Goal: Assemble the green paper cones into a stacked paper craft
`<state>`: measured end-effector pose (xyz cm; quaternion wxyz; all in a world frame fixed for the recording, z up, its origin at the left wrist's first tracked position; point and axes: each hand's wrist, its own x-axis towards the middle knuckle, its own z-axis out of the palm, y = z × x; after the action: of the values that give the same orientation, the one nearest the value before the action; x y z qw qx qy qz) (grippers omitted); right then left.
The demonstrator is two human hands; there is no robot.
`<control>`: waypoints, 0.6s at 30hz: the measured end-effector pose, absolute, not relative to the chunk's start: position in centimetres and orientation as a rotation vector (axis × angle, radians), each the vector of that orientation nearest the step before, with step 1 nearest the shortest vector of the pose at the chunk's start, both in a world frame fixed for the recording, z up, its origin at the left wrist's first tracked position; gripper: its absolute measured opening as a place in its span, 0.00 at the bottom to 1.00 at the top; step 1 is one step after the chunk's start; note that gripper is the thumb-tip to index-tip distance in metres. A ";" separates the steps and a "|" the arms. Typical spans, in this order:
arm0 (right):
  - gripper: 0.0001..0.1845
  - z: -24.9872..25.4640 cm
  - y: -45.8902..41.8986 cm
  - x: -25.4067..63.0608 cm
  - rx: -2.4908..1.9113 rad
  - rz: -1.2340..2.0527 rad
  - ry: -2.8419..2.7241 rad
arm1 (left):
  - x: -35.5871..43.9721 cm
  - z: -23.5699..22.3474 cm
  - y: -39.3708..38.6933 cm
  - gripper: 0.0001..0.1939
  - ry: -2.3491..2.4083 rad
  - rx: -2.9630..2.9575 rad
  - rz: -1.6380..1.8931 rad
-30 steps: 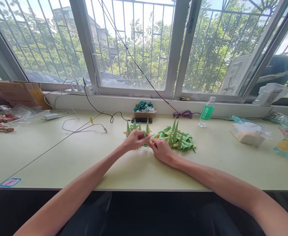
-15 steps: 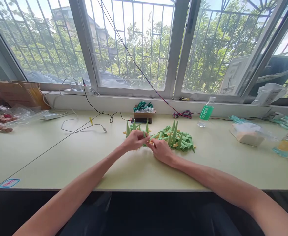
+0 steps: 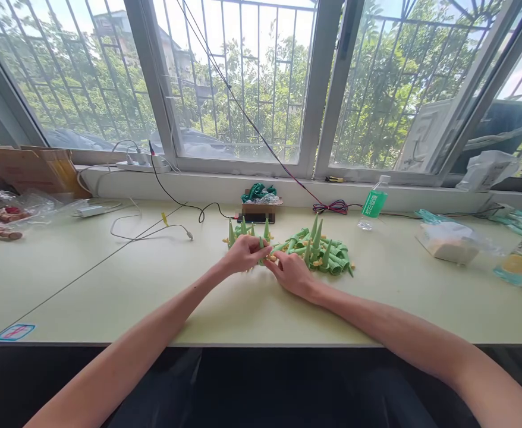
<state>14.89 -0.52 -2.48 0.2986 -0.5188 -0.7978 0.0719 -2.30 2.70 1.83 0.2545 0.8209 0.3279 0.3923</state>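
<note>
My left hand [image 3: 242, 254] is closed on a pale green cone-shaped piece [image 3: 261, 244] held upright; its lower part is mostly hidden by fingers. Close against it, my right hand [image 3: 297, 276] has its thumb and fingertips pinched at the cone's side, where a bit of yellow shows; exactly what they grip is too small to make out. Behind my left hand, several green cones [image 3: 231, 234] with yellow bits stand upright. To the right of my right hand lies a heap of green cone pieces [image 3: 339, 257] with small yellow parts, a few cones standing up.
A dark phone [image 3: 256, 218] and a small box with green wrapping [image 3: 261, 195] are at the back. Further right stand a water bottle [image 3: 374, 205] and a tissue pack [image 3: 448, 242]. A white cable [image 3: 154, 236] crosses the left side of the table [image 3: 154, 315].
The hands stay almost in place around the green cone. My right fingertips shift slightly at its side, and a little more yellow shows there.
</note>
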 end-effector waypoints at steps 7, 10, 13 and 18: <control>0.24 -2.4 -0.7 15.0 -1.367 0.187 -2.155 | -2.4 1.9 2.6 0.20 0.913 2.242 1.054; 0.27 -2.3 -0.7 14.9 -1.363 0.204 -2.164 | -2.4 2.0 2.6 0.19 0.896 2.260 1.063; 0.28 -2.2 -0.7 14.9 -1.367 0.203 -2.170 | -2.4 2.0 2.5 0.19 0.891 2.264 1.057; 0.24 -2.5 -0.6 14.9 -1.399 0.172 -2.151 | -2.3 2.0 2.4 0.19 0.906 2.250 1.034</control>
<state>14.89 -0.59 -2.46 0.2809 -0.5220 -0.8028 0.0642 -2.30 2.44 1.99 0.2496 0.8264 0.3327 0.3796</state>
